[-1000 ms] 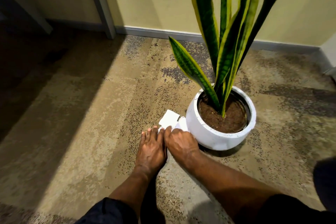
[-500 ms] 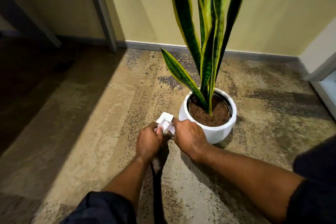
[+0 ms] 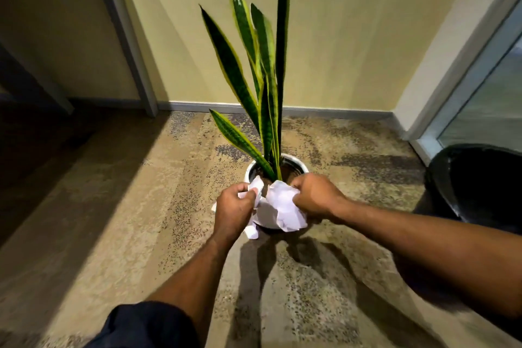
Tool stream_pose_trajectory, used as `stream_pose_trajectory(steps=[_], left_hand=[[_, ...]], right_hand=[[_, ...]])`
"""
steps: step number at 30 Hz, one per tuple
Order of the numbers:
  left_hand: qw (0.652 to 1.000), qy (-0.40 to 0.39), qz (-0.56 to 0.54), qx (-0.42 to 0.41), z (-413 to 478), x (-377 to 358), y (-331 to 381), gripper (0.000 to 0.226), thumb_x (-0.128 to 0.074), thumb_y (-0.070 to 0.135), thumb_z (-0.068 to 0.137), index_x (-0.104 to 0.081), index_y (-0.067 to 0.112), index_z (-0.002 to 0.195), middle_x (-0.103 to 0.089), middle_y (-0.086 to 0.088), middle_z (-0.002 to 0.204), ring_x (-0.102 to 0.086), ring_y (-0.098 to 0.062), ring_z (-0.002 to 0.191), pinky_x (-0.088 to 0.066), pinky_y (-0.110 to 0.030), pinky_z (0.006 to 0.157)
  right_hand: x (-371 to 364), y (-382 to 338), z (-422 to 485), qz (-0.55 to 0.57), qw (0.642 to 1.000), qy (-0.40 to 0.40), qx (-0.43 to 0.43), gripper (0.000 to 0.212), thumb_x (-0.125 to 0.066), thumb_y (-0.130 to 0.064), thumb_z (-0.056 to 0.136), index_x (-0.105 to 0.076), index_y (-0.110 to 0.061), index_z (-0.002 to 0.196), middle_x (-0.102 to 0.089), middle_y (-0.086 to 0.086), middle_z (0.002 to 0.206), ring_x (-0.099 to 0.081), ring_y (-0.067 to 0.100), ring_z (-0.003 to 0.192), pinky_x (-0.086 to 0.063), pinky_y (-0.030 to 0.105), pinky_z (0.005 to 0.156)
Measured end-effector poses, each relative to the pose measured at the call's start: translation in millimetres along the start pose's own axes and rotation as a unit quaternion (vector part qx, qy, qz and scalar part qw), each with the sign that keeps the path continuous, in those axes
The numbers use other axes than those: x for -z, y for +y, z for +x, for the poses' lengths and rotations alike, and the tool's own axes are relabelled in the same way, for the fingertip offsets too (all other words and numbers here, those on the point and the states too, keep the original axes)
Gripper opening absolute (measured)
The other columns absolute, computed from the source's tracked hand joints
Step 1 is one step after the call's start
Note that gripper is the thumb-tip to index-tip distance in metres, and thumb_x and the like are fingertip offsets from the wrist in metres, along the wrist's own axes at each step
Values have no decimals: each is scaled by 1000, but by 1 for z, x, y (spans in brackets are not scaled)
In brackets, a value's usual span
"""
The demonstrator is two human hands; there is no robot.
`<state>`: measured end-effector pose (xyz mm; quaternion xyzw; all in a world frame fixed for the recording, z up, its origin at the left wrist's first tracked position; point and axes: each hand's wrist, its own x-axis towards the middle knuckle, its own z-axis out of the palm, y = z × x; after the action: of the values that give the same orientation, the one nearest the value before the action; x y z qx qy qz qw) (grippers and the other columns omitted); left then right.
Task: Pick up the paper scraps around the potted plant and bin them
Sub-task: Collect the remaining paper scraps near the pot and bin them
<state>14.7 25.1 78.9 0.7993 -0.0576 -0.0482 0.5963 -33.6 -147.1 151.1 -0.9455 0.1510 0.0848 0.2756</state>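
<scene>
I have the left hand and right hand each gripping crumpled paper scraps, so pickup looks done; binning remains, the bin off beyond the right hand.

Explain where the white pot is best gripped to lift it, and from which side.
Take the white pot by its round wall under the rim, one hand from each side. The tall leaves rise from its middle, one leaning left, so the top is blocked. The left hand and right hand hold paper scraps, so likely bin those first.
</scene>
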Motion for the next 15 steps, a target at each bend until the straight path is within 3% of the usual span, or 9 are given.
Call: stream_pose_trajectory(steps=[2,5,9,10,12,13,15], left_hand=[[1000,-12,-21,-18,-1,-18,19,22,-60,26,88,-67,9,75,-70,-12,68,-68,-30,66,-58,-43,66],[996,-49,-71,-22,-5,-51,50,14,-62,19,93,-68,9,84,-71,-16,74,-70,-35,70,-60,-44,66],[995,-37,-66,-65,-10,-94,86,5,-62,26,93,-66,24,91,-67,11,84,-63,5,76,-48,-10,66],[994,-53,-74,-63,-12,-105,95,9,-61,29,94,-66,22,96,-68,7,89,-64,5,78,-52,-13,71],[991,-86,-99,-32,-18,-126,115,23,-60,35,93,-65,19,109,-69,-1,100,-69,-15,85,-60,-41,78],[990,-91,-106,-33,-21,-138,126,23,-60,36,93,-65,20,109,-69,-2,101,-69,-23,87,-59,-48,79],[988,-88,-109,-58,-26,-163,146,14,-61,33,93,-65,25,102,-69,1,97,-69,-23,85,-58,-43,74]], right_hand=[[29,15,-6,99,994,-31,-31,26,-46,3,79,-68,-11,84,-65,13,62,-58,20,41,-41,22,35],[81,43,-12,175,981,-52,-62,24,-47,5,84,-67,-3,95,-65,18,70,-55,16,36,-38,19,32],[152,88,-20,204,974,-44,-85,16,-51,2,86,-63,0,96,-59,12,66,-52,17,41,-37,20,35],[169,102,-25,201,975,-40,-85,15,-50,1,85,-61,-1,96,-57,11,62,-50,18,41,-36,21,35],[198,126,-38,177,981,-29,-79,15,-48,0,85,-60,-4,93,-52,8,53,-43,17,40,-32,20,36],[212,138,-46,171,982,-18,-80,17,-47,0,84,-60,-6,92,-50,8,53,-41,16,39,-30,19,35],[237,160,-61,158,983,8,-91,19,-46,1,83,-62,-8,87,-49,9,55,-38,14,37,-28,16,35]])
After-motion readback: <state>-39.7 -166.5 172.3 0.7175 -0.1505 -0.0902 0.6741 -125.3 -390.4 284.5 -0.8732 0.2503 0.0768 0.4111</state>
